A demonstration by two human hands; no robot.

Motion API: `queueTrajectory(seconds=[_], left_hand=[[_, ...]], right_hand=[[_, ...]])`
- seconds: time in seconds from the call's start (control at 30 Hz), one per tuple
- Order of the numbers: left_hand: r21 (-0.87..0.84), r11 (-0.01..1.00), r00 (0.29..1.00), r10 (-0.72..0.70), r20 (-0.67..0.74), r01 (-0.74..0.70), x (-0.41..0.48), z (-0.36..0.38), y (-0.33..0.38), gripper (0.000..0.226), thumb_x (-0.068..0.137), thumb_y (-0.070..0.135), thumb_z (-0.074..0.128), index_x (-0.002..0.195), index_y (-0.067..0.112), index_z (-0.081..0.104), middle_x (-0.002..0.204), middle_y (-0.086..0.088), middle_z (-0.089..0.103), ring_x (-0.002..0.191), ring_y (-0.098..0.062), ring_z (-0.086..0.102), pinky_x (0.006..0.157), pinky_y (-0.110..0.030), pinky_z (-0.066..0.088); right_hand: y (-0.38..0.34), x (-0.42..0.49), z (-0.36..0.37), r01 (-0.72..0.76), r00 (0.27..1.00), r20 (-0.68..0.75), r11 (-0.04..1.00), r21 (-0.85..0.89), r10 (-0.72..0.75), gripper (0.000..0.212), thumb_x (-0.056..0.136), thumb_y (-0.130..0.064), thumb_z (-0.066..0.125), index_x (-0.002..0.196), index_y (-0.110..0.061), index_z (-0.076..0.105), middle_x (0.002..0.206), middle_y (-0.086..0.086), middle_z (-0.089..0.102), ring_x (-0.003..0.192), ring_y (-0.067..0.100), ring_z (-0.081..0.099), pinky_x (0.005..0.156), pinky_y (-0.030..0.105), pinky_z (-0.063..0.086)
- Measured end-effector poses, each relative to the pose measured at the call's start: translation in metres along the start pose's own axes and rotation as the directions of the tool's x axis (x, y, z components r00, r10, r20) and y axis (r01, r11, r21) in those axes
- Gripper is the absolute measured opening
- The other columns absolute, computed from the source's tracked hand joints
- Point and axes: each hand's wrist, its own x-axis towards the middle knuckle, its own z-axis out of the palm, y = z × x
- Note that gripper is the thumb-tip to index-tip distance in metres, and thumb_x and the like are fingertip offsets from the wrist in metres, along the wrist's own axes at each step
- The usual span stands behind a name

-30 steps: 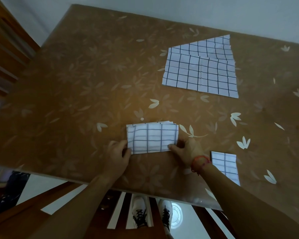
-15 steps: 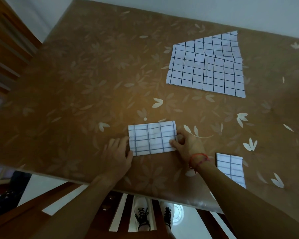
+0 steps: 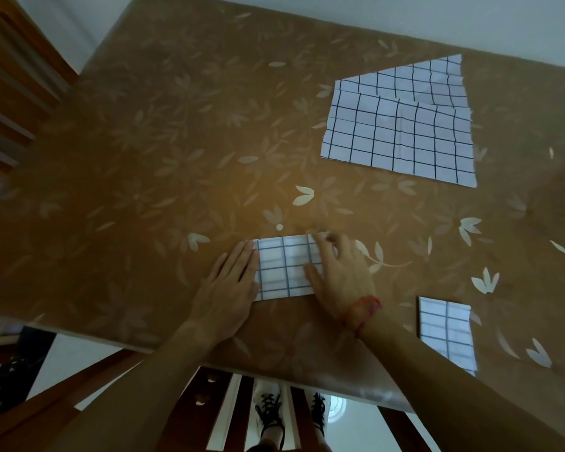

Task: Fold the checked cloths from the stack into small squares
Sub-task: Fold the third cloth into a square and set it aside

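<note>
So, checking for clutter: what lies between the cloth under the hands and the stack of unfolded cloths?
Only bare flower-printed table, in the head view; the half-folded cloth and the stack lie apart.

It is dim. The table (image 3: 150, 177) glows softly in the middle. The right hand (image 3: 340, 278) looks blurry. Edges at 9 o'clock bend.

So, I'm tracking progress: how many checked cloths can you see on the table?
4. A finished square near right; a half-folded cloth under the left hand and right hand; two in the far stack, a top cloth over a lower cloth. More may hide beneath.
</note>
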Motion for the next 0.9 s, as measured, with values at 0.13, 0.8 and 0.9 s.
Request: queueTrajectory(seconds=[0.13,0.8,0.9], left_hand=[[0.0,1.0,1.0,0.022,-0.018,-0.022,0.0,0.002,-0.002,0.059,0.102,0.037,0.008,0.15,0.006,0.023,0.158,-0.012,0.017,0.147,-0.022,0.01,0.118,-0.041,0.017],[0.104,0.991,0.997,0.081,0.013,-0.082,0.004,0.002,-0.014,0.067,0.101,0.046,0.011,0.15,0.001,0.015,0.159,-0.016,0.011,0.148,-0.025,0.006,0.117,-0.042,0.016],[0.115,0.989,0.996,0.089,0.014,-0.09,0.005,-0.001,-0.013,0.067,0.101,0.046,0.012,0.149,0.0,0.019,0.158,-0.017,0.014,0.147,-0.026,0.01,0.115,-0.04,0.012]], right_hand=[[-0.039,0.01,0.032,0.3,0.95,0.109,0.952,-0.064,-0.292,0.06,0.092,-0.035,0.033,0.143,-0.004,0.037,0.151,0.019,0.032,0.14,0.032,0.032,0.111,0.044,0.035],[0.036,0.002,0.027,0.241,0.931,0.33,0.939,-0.244,-0.154,0.086,0.092,-0.066,0.015,0.152,-0.006,0.001,0.16,0.01,-0.003,0.148,0.023,-0.004,0.12,0.042,0.001],[0.042,0.0,0.023,0.225,0.929,0.347,0.942,-0.248,-0.131,0.085,0.093,-0.066,0.015,0.152,-0.005,0.005,0.16,0.01,0.002,0.148,0.023,0.0,0.12,0.041,0.002]])
